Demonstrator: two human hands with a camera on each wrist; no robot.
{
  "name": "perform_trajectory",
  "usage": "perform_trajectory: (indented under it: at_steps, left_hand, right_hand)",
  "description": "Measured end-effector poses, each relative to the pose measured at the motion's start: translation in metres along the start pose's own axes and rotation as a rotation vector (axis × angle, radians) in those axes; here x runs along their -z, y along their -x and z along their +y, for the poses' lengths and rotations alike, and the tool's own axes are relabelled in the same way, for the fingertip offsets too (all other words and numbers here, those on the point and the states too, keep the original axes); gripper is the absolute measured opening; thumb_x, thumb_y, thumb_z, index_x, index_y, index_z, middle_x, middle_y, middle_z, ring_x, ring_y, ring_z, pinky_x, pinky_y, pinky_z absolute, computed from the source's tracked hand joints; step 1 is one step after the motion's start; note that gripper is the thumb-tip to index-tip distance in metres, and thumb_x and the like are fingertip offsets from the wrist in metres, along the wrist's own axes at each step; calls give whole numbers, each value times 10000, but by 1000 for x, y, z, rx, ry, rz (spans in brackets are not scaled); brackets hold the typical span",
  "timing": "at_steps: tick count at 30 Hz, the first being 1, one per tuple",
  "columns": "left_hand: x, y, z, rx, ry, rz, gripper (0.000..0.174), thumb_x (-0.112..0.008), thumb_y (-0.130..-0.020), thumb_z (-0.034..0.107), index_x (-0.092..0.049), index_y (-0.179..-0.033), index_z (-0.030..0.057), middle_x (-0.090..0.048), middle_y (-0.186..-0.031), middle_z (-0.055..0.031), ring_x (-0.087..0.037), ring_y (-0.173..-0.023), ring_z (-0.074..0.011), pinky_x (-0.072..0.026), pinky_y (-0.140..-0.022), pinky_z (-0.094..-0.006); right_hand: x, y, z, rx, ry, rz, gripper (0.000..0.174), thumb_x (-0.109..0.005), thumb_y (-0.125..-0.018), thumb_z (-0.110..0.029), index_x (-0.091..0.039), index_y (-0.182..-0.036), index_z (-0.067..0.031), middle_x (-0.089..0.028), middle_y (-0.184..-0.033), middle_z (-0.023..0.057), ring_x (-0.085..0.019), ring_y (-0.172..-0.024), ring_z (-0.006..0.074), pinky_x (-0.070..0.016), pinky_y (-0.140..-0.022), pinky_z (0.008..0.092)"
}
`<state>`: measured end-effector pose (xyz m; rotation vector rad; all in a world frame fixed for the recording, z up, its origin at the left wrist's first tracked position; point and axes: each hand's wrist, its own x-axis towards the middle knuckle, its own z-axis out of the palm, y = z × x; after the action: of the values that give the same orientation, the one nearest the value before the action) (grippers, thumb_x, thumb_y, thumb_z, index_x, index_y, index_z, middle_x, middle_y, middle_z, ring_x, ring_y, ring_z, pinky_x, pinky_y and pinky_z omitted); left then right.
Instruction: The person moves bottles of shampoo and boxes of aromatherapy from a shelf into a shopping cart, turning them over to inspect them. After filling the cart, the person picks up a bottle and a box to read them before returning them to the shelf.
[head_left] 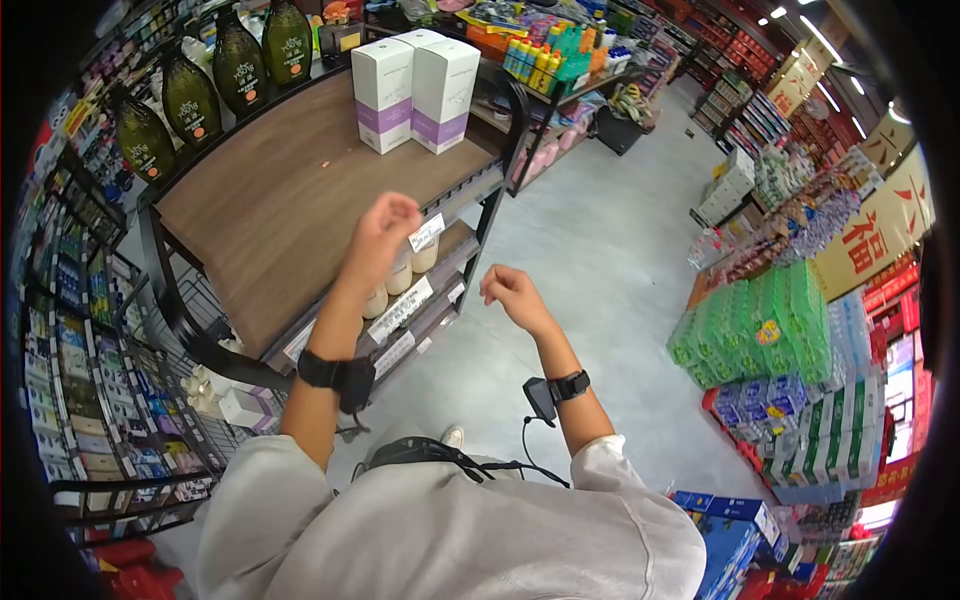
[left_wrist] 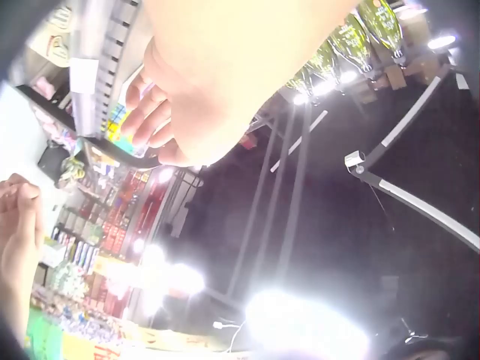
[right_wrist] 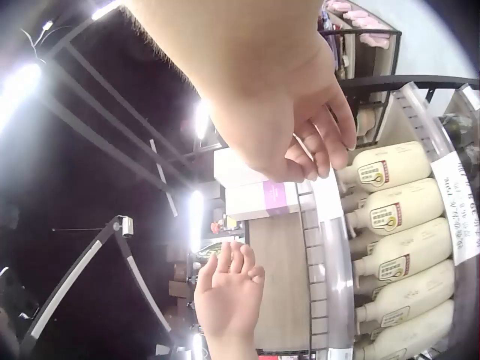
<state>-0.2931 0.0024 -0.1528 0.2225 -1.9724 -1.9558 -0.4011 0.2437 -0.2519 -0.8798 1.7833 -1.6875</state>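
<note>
My left hand (head_left: 385, 235), fingers loosely bent and holding nothing, hovers over the front edge of a brown shelf board (head_left: 270, 200). To its right, over the aisle floor, hangs my right hand (head_left: 515, 295), empty too with relaxed, bent fingers. White boxes with a purple band (head_left: 440, 100) stand upright at the board's far right end, beyond the left hand. Cream pump bottles (right_wrist: 401, 206) line the shelf below; in the right wrist view the right hand's fingertips overlap the nearest one. The left palm also shows in that view.
Several dark green bottles (head_left: 240, 65) stand along the board's back edge. A black metal rail (head_left: 515, 120) frames the shelf. Price tags (head_left: 400, 310) hang on its front. Grey floor (head_left: 600, 220) runs along the right, with stacked green packs (head_left: 760, 325) beyond.
</note>
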Motion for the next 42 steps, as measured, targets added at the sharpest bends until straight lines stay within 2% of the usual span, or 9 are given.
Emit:
perform_trajectory:
  at_steps: [7,10,18,21,26,33,37,39,42]
  left_hand:
    - [53,-129,-15,-312,-326,478,511,-710,-769,97,-476,-1217,24,-567,-1211,-143,-587,-1053,-236,-466,-925,-363]
    - [67,-172,-3,-322,-437,559,659,-753,-745,98,-444,-1322,20,-517,-1318,-160,-535,-1174,-282,-442,-989,-385]
    - [83,-243,9,-497,-753,664,810,-756,-698,166,-385,-1404,26,-453,-1368,-184,-435,-1263,-376,-386,-1053,-448]
    - [81,-249,8,-472,-798,672,836,-775,-680,165,-377,-1403,33,-433,-1386,-178,-417,-1278,-380,-382,-1059,-457]
    - [76,-235,19,-477,-561,576,872,-837,-641,145,-373,-1373,59,-518,-1311,-188,-510,-1212,-375,-404,-1039,-449]
    - [63,-209,10,-352,-554,540,864,-877,-604,128,-432,-1340,41,-604,-1233,-189,-589,-1170,-303,-479,-960,-395]
    - [46,-167,13,-312,-297,658,867,-867,-611,108,-433,-1360,43,-557,-1297,-140,-518,-1255,-271,-497,-955,-429]
    - [40,-133,24,-287,-301,735,858,-868,-614,124,-449,-1359,58,-533,-1320,-113,-481,-1289,-271,-489,-966,-463]
    - [28,-62,55,-286,-309,781,887,-882,-593,155,-461,-1361,20,-561,-1287,-121,-528,-1239,-245,-493,-964,-410]
  right_hand:
    - [-5,-127,-52,103,80,-33,100,-588,-875,-95,-627,-881,-3,-602,-765,7,-575,-729,91,-471,-666,258]
    - [-9,-182,-94,336,120,-7,119,-621,-859,-104,-652,-920,-7,-623,-820,29,-585,-785,108,-472,-699,260]
    - [-27,-320,-190,1019,901,300,400,-638,-745,-103,-662,-1142,-57,-649,-1170,159,-548,-1197,351,-381,-1058,454]
    - [-32,-335,-182,882,1048,238,411,-612,-745,-88,-658,-1154,-69,-645,-1203,144,-521,-1251,350,-336,-1102,467]
    - [-21,-314,-182,982,966,190,315,-646,-698,-59,-654,-1013,-54,-614,-1040,131,-579,-1036,333,-448,-869,433]
    - [6,-292,-171,1040,775,55,354,-648,-704,-3,-661,-1050,-79,-641,-1130,105,-564,-1177,321,-461,-922,424]
    - [12,-283,-161,985,405,-10,559,-687,-707,-33,-558,-1250,-70,-557,-1292,138,-500,-1256,347,-418,-1017,447]
    - [12,-291,-148,1014,362,-120,724,-728,-716,-66,-445,-1383,-60,-496,-1391,161,-469,-1300,351,-377,-1077,443]
    - [-14,-287,-125,687,68,-586,857,-797,-708,-159,-382,-1447,-32,-474,-1432,160,-459,-1321,310,-365,-1085,419]
